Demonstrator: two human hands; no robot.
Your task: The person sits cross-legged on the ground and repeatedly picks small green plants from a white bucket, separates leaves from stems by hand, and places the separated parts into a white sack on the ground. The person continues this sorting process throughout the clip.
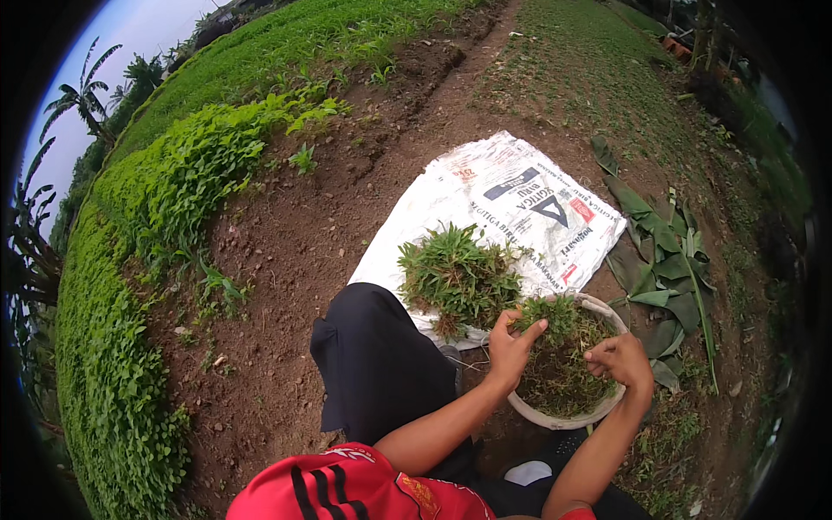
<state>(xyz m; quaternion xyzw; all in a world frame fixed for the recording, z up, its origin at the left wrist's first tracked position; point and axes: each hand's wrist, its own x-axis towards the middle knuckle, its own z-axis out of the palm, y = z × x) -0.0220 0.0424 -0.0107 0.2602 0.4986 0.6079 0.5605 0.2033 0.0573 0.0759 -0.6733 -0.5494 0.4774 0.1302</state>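
Observation:
My left hand (509, 349) grips a small bunch of leafy green seedlings (552, 318) over the far left part of a round container (558, 422) with a thick pale rim. Thumb and forefinger are pressed against the bunch. Above the container's right side is my right hand (622, 365), fingers curled and fingertips close together; whether something thin is pinched there I cannot tell. Loose green and brown plant scraps (562, 387) lie inside the container. Just beyond my left hand, a larger heap of uprooted seedlings (458, 276) rests on a white woven sack (403, 227) bearing print.
Large cut banana leaves (673, 266) lie right of the sack. Brown soil (279, 260) stretches to the left, bordered by a dense bed of leafy plants (123, 364). My bent knee (383, 351) in dark trousers is beside the sack. Low seedlings (572, 71) grow farther off.

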